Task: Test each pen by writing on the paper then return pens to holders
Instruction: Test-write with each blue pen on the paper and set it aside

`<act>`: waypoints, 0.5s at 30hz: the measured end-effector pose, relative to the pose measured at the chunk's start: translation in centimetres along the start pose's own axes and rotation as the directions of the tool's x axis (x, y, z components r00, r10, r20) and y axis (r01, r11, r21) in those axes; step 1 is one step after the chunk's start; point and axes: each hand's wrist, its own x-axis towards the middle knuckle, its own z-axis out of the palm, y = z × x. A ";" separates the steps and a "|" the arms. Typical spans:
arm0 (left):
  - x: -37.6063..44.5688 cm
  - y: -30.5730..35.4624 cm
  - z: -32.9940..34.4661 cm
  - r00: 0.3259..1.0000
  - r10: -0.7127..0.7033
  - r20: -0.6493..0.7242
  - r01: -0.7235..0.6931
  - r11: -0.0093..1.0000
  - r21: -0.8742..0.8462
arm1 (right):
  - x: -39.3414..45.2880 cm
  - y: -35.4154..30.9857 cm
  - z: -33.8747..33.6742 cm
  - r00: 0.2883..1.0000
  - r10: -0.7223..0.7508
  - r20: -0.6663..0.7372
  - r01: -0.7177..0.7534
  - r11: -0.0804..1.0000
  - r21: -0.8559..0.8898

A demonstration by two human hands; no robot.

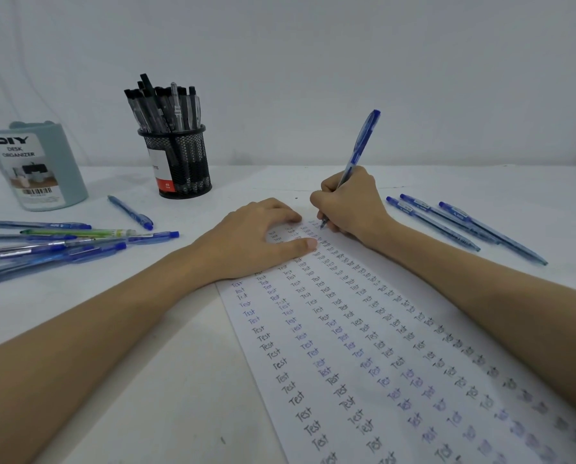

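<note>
right hand grips blue pen, tip on paper | left hand flat at 9 o'clock | mesh holder at 10 o'clock

Bare table lies open between left forearm and paper. Left side crowded: loose blue pens, teal organizer, mesh holder. Right: three blue pens beside the right hand; open surface behind them.
</note>
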 end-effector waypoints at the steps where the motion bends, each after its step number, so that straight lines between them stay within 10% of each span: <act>1: 0.0 0.0 0.0 1.000 0.001 -0.001 -0.001 1.000 -0.003 | -0.1 -0.1 0.0 1.000 0.004 0.005 -0.004 1.000 0.003; 15: 0.0 -0.1 0.1 1.000 0.002 0.005 -0.002 1.000 0.002 | -0.2 -0.3 -0.1 0.998 0.056 -0.001 -0.056 0.998 0.002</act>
